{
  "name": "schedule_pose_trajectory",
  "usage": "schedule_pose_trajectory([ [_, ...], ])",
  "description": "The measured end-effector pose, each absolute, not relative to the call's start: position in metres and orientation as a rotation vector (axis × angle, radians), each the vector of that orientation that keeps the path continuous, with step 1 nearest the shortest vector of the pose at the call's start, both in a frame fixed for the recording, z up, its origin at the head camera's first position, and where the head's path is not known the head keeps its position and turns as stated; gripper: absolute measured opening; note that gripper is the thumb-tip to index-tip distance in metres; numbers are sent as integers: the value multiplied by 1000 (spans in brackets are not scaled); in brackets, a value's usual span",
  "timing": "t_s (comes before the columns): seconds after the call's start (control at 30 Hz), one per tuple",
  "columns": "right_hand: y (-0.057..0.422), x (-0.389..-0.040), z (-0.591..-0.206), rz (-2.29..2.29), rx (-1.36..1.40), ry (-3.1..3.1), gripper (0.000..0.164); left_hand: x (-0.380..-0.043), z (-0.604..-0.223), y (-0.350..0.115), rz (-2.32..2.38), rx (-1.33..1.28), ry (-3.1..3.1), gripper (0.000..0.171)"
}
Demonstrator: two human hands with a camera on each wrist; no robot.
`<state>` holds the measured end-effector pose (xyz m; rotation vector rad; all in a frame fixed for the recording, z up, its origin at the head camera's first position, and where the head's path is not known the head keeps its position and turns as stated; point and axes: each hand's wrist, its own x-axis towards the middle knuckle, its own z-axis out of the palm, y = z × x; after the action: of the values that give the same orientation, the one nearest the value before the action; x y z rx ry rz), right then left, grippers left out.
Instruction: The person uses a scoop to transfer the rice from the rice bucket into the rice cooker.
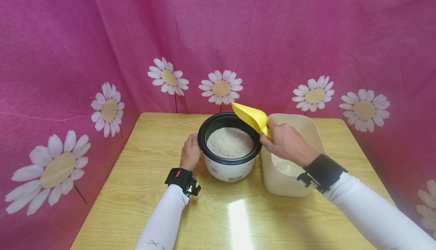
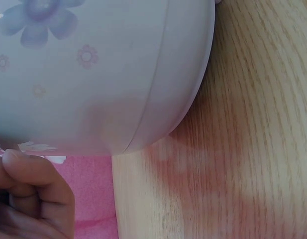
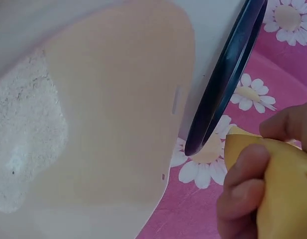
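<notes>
A white rice cooker [image 1: 229, 170] with a black rim stands on the table, its inside holding white rice [image 1: 229, 143]. My left hand [image 1: 190, 152] grips the cooker's left side just under the rim; in the left wrist view its fingers [image 2: 31, 172] are curled against the flowered wall. My right hand [image 1: 289, 142] grips a yellow scoop [image 1: 251, 117] by its handle. The scoop hangs over the cooker's right rear rim, its tip pointing up and left. Whether rice lies in the scoop is hidden.
Right beside the cooker stands a cream bin [image 1: 282, 185], open at the top, with more rice [image 1: 287, 166] at its bottom. Both stand on a wooden table [image 1: 143, 189]. A pink cloth [image 1: 265, 34] with daisies hangs behind and along both sides.
</notes>
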<state>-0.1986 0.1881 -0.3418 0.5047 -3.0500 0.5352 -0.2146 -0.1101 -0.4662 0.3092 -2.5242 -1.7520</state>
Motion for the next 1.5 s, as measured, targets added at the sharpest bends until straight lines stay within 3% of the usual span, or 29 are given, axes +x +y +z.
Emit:
schedule_pose_trajectory([
  [0.7, 254, -189, -327, 642, 392, -3101, 38, -215, -467, -109, -1754, 288, -2529, 51],
  [1.17, 304, -182, -337, 404, 302, -3316, 40, -216, -467, -111, -1756, 307, -2540, 52],
  [1.5, 302, -188, -357, 334, 443, -3327, 26, -216, -467, -110, -1772, 300, -2531, 52],
])
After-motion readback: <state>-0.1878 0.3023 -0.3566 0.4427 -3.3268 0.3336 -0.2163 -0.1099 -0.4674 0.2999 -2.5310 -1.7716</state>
